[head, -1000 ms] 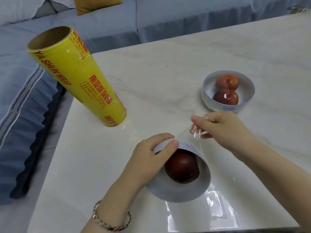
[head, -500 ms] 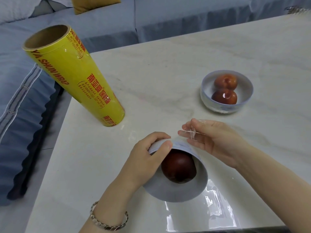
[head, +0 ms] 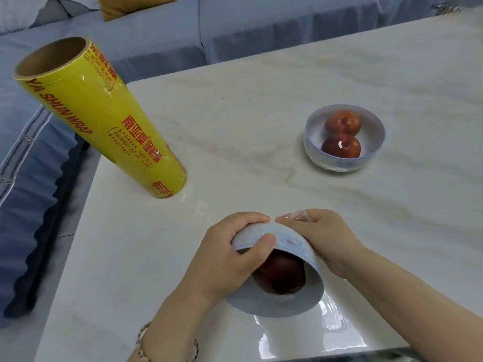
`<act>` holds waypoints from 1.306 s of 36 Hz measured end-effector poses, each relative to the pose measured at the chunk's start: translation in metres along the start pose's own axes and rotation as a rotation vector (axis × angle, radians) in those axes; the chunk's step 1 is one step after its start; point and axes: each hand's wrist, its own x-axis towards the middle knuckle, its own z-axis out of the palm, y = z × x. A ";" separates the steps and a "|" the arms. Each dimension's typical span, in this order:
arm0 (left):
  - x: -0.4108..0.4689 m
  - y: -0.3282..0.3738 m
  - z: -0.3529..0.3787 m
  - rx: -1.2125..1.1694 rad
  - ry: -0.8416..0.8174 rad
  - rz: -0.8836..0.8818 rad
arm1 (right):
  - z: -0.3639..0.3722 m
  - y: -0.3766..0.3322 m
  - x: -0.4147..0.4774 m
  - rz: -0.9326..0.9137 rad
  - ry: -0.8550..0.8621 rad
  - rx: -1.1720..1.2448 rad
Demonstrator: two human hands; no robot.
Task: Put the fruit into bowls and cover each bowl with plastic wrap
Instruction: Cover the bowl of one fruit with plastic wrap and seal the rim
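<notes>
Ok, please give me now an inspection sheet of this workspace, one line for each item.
Surface: pale marble table, glossy.
Job's things: near bowl, tilted toward the camera, holds one dark fruit; plastic film lies under it; far bowl holds two red fruits; yellow wrap roll stands on end at left.
Clutter: nothing seen.
Grippers: left hand grips near bowl's rim; right hand pinches film at its far side.
Cables: nothing seen.
Surroundings: blue sofa, yellow cushion.
</notes>
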 end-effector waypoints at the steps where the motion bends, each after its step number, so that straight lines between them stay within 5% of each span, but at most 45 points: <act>1: 0.001 -0.001 -0.001 -0.002 0.008 -0.008 | -0.002 -0.002 -0.001 0.016 -0.012 0.020; 10: -0.001 -0.004 -0.003 -0.021 0.008 -0.021 | -0.010 -0.005 0.007 0.244 -0.101 -0.084; 16: 0.001 -0.004 -0.004 -0.013 0.030 -0.021 | -0.017 -0.001 0.011 0.227 -0.079 -0.147; 22: 0.001 -0.006 -0.004 -0.031 0.057 -0.033 | -0.033 -0.007 -0.004 -0.311 0.277 -0.402; 26: 0.001 -0.005 -0.003 -0.018 0.066 -0.029 | -0.026 -0.013 -0.027 -0.581 0.148 -0.361; 30: 0.001 -0.004 -0.003 -0.012 0.061 -0.020 | -0.018 -0.009 -0.032 -0.801 0.037 -0.612; 36: -0.002 -0.003 -0.003 0.007 0.073 -0.005 | -0.010 -0.004 -0.028 -0.458 -0.281 -0.597; 41: -0.003 -0.004 -0.001 0.022 0.091 -0.017 | -0.016 0.008 -0.025 -0.238 -0.444 -0.336; 47: -0.001 -0.001 0.001 0.006 0.125 -0.079 | -0.024 0.012 -0.021 -0.195 -0.550 -0.250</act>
